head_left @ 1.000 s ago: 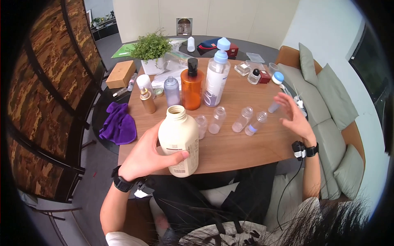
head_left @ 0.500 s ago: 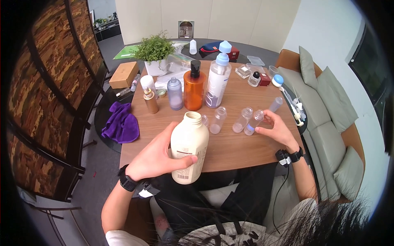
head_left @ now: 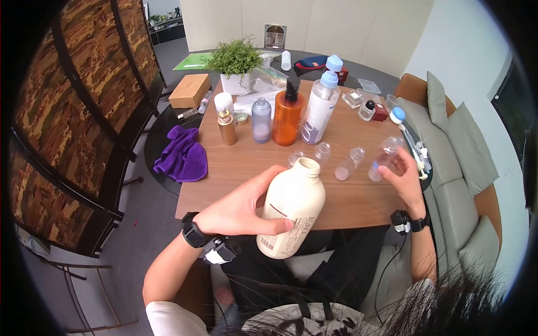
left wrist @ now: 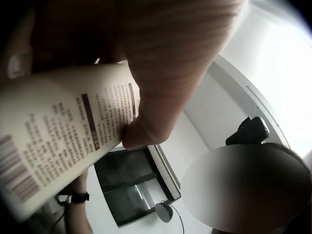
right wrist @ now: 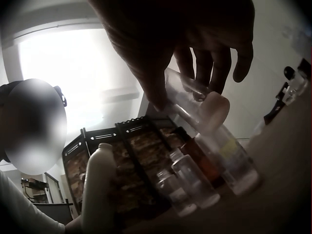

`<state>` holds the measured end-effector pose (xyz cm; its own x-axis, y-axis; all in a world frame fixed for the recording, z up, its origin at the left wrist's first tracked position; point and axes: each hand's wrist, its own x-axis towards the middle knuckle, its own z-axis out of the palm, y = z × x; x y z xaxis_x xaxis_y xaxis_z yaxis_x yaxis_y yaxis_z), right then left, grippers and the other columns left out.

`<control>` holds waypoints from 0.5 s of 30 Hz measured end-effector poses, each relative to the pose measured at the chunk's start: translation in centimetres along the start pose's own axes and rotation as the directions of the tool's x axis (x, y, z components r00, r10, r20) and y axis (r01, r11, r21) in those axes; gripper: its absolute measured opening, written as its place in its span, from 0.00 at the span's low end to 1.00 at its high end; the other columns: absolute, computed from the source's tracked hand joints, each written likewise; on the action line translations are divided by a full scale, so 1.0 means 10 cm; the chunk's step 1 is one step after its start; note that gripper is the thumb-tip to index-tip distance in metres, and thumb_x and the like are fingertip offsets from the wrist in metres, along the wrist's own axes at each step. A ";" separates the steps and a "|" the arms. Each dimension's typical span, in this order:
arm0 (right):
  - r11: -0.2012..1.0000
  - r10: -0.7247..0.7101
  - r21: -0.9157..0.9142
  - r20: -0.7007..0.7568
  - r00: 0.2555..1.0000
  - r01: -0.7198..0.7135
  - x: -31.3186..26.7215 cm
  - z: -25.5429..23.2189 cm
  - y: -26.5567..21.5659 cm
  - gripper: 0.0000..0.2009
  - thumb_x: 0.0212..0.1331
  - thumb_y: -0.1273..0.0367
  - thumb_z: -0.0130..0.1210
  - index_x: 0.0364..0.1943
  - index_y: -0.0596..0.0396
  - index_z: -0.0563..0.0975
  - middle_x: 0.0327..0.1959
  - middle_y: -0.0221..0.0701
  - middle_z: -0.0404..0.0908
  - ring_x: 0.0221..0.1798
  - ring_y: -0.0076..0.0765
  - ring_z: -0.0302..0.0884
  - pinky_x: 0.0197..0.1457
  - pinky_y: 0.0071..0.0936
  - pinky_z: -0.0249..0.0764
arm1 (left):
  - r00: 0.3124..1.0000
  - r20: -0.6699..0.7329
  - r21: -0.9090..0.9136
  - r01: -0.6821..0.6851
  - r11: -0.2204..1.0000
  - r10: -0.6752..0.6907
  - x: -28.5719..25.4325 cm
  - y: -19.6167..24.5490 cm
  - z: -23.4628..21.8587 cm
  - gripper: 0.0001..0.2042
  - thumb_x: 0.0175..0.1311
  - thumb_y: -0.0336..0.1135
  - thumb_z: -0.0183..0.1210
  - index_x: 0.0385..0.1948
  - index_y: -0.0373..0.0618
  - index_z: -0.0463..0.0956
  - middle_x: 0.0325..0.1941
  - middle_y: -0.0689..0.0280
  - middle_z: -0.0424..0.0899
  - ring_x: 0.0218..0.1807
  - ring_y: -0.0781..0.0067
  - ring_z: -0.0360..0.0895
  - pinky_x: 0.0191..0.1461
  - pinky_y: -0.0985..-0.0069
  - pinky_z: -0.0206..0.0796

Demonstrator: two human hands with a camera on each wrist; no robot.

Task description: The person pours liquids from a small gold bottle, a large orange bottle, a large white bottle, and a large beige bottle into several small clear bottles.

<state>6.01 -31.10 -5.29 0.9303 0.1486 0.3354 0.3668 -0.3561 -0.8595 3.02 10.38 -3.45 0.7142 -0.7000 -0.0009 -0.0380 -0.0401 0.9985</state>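
My left hand [head_left: 241,210] grips a large cream bottle [head_left: 291,207] round its side, thumb across the printed label; its mouth is uncapped and it leans right, in front of the table edge. In the left wrist view the thumb lies along the printed bottle [left wrist: 63,131]. At the table's right, my right hand [head_left: 404,176] pinches a small clear bottle [head_left: 376,169] with a bluish band. The right wrist view shows that clear bottle [right wrist: 183,92] between thumb and fingers. Another open clear bottle [head_left: 348,165] stands to its left, with two more partly behind the cream bottle.
An orange pump bottle [head_left: 287,120], a tall blue-capped bottle [head_left: 318,115], a lavender bottle [head_left: 261,120] and a gold bottle [head_left: 227,129] stand farther back on the wooden table [head_left: 224,193]. A purple cloth [head_left: 182,155] lies left; a potted plant [head_left: 235,59] stands behind.
My right hand has come down to the banded clear bottle, taken hold of it and moved it right, away from the other clear bottles. The cream bottle now tilts more to the right.
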 end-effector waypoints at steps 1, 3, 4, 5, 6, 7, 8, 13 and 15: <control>0.999 -0.032 0.001 -0.012 0.999 0.032 -0.01 0.02 -0.13 0.28 0.60 0.72 0.75 0.65 0.60 0.78 0.59 0.32 0.84 0.65 0.31 0.80 0.75 0.35 0.71 | 1.000 0.014 0.020 -0.004 1.000 0.004 0.01 0.00 0.01 0.47 0.59 0.33 0.77 0.79 0.40 0.58 0.73 0.62 0.73 0.79 0.69 0.65 0.85 0.66 0.53; 0.996 -0.083 -0.013 -0.020 0.996 0.083 -0.05 0.08 -0.39 0.30 0.56 0.71 0.78 0.63 0.59 0.77 0.60 0.33 0.83 0.64 0.33 0.81 0.75 0.35 0.71 | 1.000 0.004 -0.052 0.005 0.999 -0.005 0.01 -0.02 0.05 0.46 0.60 0.33 0.76 0.80 0.40 0.58 0.74 0.61 0.73 0.79 0.69 0.65 0.84 0.65 0.54; 0.994 -0.101 -0.048 0.017 0.995 0.102 -0.07 0.11 -0.50 0.29 0.55 0.71 0.78 0.62 0.59 0.78 0.59 0.33 0.84 0.64 0.33 0.81 0.74 0.35 0.71 | 1.000 0.000 -0.089 0.007 0.996 -0.007 0.01 -0.02 0.07 0.46 0.60 0.33 0.76 0.80 0.40 0.57 0.74 0.61 0.73 0.79 0.69 0.65 0.84 0.65 0.55; 0.989 -0.119 -0.083 0.054 0.991 0.123 -0.10 0.13 -0.60 0.29 0.55 0.70 0.79 0.61 0.59 0.78 0.59 0.33 0.84 0.63 0.33 0.81 0.74 0.35 0.71 | 1.000 -0.006 -0.116 0.015 0.993 -0.016 0.01 -0.02 0.09 0.46 0.61 0.32 0.76 0.80 0.39 0.58 0.75 0.61 0.73 0.79 0.69 0.66 0.84 0.64 0.55; 0.982 -0.136 -0.118 0.092 0.986 0.146 -0.12 0.17 -0.71 0.29 0.54 0.70 0.79 0.59 0.58 0.79 0.58 0.34 0.85 0.62 0.33 0.82 0.74 0.35 0.72 | 1.000 -0.012 -0.143 0.022 0.989 -0.024 0.01 0.00 0.10 0.46 0.61 0.32 0.76 0.80 0.39 0.58 0.75 0.61 0.73 0.79 0.69 0.66 0.84 0.64 0.56; 0.969 -0.160 -0.169 0.119 0.980 0.179 -0.14 0.23 -0.82 0.27 0.51 0.69 0.80 0.56 0.57 0.81 0.53 0.35 0.87 0.59 0.36 0.84 0.71 0.36 0.73 | 0.999 -0.018 -0.170 0.028 0.985 -0.032 0.01 0.00 0.11 0.46 0.62 0.32 0.76 0.81 0.39 0.58 0.75 0.60 0.73 0.78 0.68 0.67 0.84 0.64 0.56; 0.943 -0.209 -0.231 0.154 0.966 0.241 -0.13 0.27 -0.89 0.28 0.50 0.70 0.81 0.57 0.57 0.81 0.54 0.35 0.87 0.59 0.37 0.84 0.70 0.37 0.74 | 0.999 -0.015 -0.155 0.028 0.988 -0.030 0.01 0.00 0.11 0.46 0.62 0.32 0.76 0.81 0.39 0.58 0.75 0.60 0.74 0.78 0.68 0.67 0.83 0.64 0.57; 0.806 -0.354 -0.412 0.241 0.904 0.425 -0.03 0.44 -1.19 0.26 0.51 0.69 0.78 0.57 0.54 0.83 0.52 0.36 0.88 0.57 0.45 0.84 0.68 0.40 0.73 | 1.000 -0.005 -0.042 0.017 0.999 -0.017 0.01 0.01 0.15 0.45 0.62 0.33 0.76 0.80 0.39 0.60 0.73 0.61 0.76 0.76 0.70 0.70 0.80 0.65 0.62; 0.775 -0.368 -0.440 0.268 0.890 0.453 0.04 0.47 -1.23 0.26 0.53 0.69 0.77 0.58 0.53 0.83 0.52 0.35 0.88 0.57 0.45 0.84 0.70 0.43 0.71 | 0.999 0.021 -0.077 0.050 0.996 -0.048 0.03 0.00 0.17 0.44 0.61 0.33 0.77 0.79 0.39 0.61 0.72 0.61 0.77 0.74 0.71 0.71 0.79 0.66 0.64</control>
<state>1.81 -22.35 3.58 0.6910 0.5109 0.5114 0.7096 -0.6145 -0.3448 2.00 8.97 -3.53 0.7000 -0.7124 -0.0501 0.0515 -0.0197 0.9985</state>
